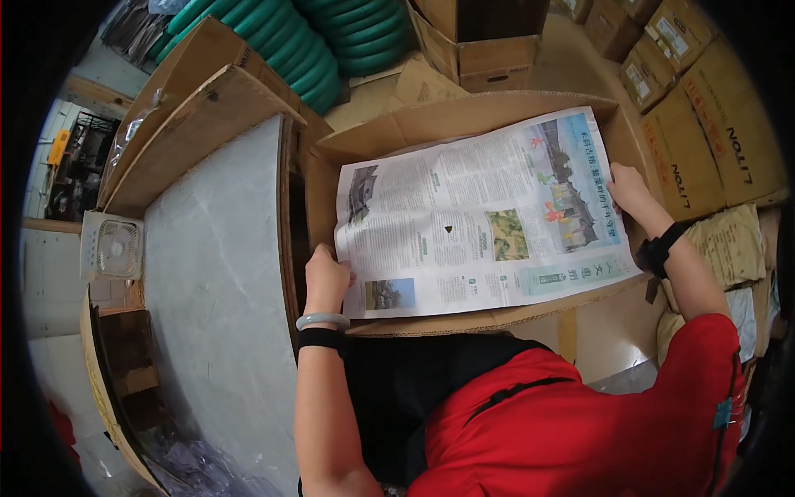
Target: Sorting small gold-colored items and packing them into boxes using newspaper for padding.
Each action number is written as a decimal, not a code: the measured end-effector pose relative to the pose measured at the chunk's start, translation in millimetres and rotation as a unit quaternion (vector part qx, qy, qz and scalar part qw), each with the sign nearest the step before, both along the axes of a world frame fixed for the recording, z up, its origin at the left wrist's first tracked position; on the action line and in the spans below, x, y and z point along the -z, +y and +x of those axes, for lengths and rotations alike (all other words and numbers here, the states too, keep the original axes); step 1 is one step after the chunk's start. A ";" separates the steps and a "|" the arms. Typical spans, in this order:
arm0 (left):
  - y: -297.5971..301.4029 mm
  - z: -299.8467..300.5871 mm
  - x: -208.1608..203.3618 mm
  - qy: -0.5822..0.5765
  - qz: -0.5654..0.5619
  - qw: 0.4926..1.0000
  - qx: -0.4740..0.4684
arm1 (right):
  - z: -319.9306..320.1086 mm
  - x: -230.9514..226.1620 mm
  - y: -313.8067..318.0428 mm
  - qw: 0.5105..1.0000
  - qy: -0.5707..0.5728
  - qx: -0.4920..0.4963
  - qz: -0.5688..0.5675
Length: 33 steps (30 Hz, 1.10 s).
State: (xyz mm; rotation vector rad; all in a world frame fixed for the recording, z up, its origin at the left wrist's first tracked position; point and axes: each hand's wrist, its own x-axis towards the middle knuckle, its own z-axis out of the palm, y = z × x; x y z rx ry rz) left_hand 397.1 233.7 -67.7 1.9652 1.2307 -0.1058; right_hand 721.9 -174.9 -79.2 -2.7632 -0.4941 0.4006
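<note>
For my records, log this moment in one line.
left hand: holds newspaper, left edge | right hand: holds right edge | newspaper: spread across open box

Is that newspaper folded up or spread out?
Spread out: the newspaper stretches across the box, one broad printed face showing, left hand and right hand holding opposite edges.

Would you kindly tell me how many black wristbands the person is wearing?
2: one black wristband behind the left hand, beside a pale bangle; another behind the right hand.
</note>
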 end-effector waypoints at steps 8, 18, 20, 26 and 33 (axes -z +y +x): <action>-21.0 6.7 -4.3 0.104 0.014 0.987 0.119 | 13.8 10.2 1.7 0.993 0.080 -0.003 -0.091; -60.3 2.0 -26.6 0.075 0.050 0.918 0.387 | 27.0 35.6 0.3 0.975 0.062 -0.033 -0.212; -75.9 -4.9 -36.7 0.034 -0.008 0.914 0.403 | 19.2 24.8 11.0 0.972 0.030 -0.041 -0.231; -97.3 3.5 -27.4 0.051 -0.143 0.882 0.447 | -24.6 -10.2 28.7 0.960 -0.040 -0.192 -0.202; -108.4 5.8 -4.3 0.100 -0.115 0.870 0.469 | -59.4 9.9 39.2 0.826 0.337 -0.432 -0.133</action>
